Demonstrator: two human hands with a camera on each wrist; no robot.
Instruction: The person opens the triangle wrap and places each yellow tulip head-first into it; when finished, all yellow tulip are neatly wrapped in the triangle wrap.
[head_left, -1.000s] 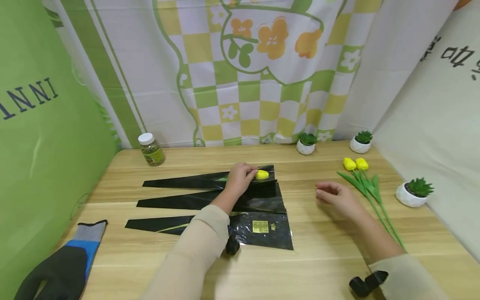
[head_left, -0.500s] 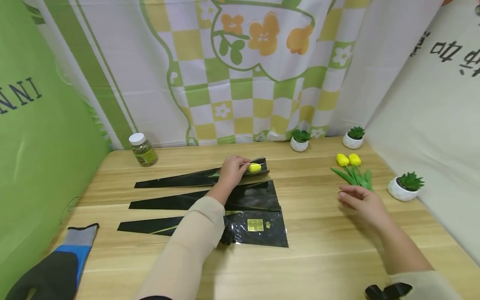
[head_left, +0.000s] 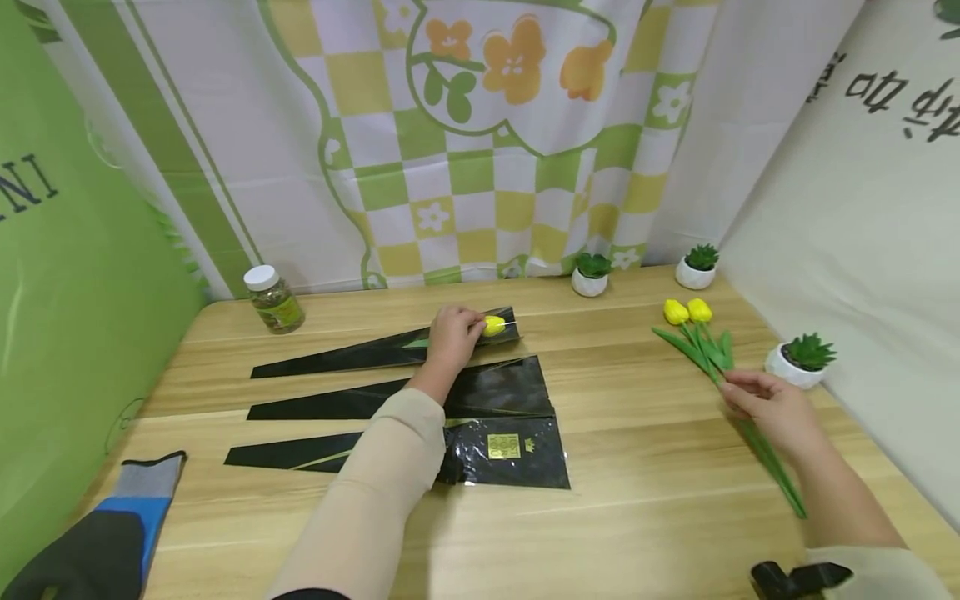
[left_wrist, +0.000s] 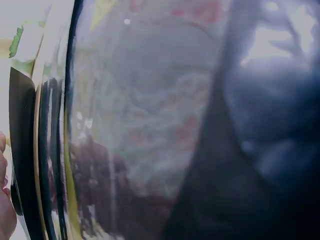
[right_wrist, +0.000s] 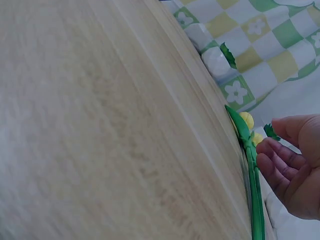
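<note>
My left grip [head_left: 452, 340] pinches a sleeved tulip [head_left: 493, 326] toward the far edge of the surface [head_left: 637, 500]; my right grip [head_left: 776, 412], slightly parted, is at two yellow tulips [head_left: 712, 358] near the right edge. Probably light, bendy: best pinched mid-stem.

Green fabric panel [head_left: 71, 333], left edge of frame: dark "NI", letter before it cut off. White fabric panel [head_left: 847, 242], upper right: dark Chinese characters, tilted, not surely legible. Glossy black plastic sleeve [head_left: 546, 475], centre: gold square label [head_left: 503, 446], print too small; gold crown sign [head_left: 528, 446] beside it. White-lidded clear jar [head_left: 270, 295], centre left: yellow-green label [head_left: 282, 315], unreadable.
</note>
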